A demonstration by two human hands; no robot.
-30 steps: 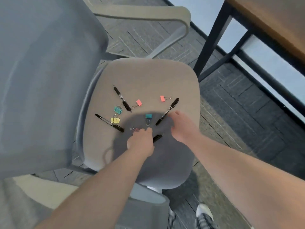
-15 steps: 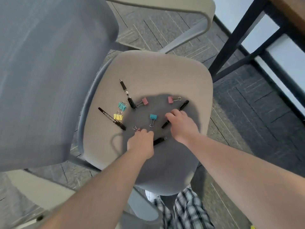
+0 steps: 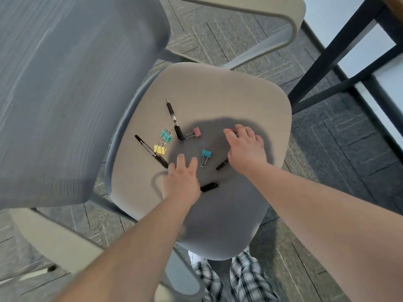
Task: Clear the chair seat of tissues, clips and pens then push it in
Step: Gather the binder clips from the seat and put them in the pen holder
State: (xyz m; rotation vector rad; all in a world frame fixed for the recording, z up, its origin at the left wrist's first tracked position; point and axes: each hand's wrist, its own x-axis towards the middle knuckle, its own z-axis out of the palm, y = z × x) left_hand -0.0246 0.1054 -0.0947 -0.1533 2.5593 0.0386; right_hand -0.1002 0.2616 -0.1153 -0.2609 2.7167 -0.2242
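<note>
Item: beige padded chair seat (image 3: pixel 218 94), bearing scattered black pens and coloured binder clips; no tissues visible.

Hands: left hand (image 3: pixel 182 182) palm-down, fingers spread and open, over the seat's near middle beside a short black pen (image 3: pixel 210 187) that pokes out from under it. Right hand (image 3: pixel 246 147) loosely curled over the far right; whether it grips the pink clip glimpsed at its fingertips cannot be told. A second black pen (image 3: pixel 222 165) lies partly beneath it.

Loose stock: blue binder clip (image 3: pixel 206 154) between the hands; pink binder clip (image 3: pixel 197 131); teal binder clip (image 3: pixel 166 136); yellow binder clip (image 3: pixel 160 149); long black pen (image 3: pixel 174 119); slim black pen (image 3: pixel 151 151).

Handling: pinch clips by their wire loops; gather nearest pieces first, pens together.

Obstacles: grey chair backrest (image 3: pixel 76 83) crowds the left; black desk legs (image 3: pixel 340 55) stand near for the push-in.
</note>
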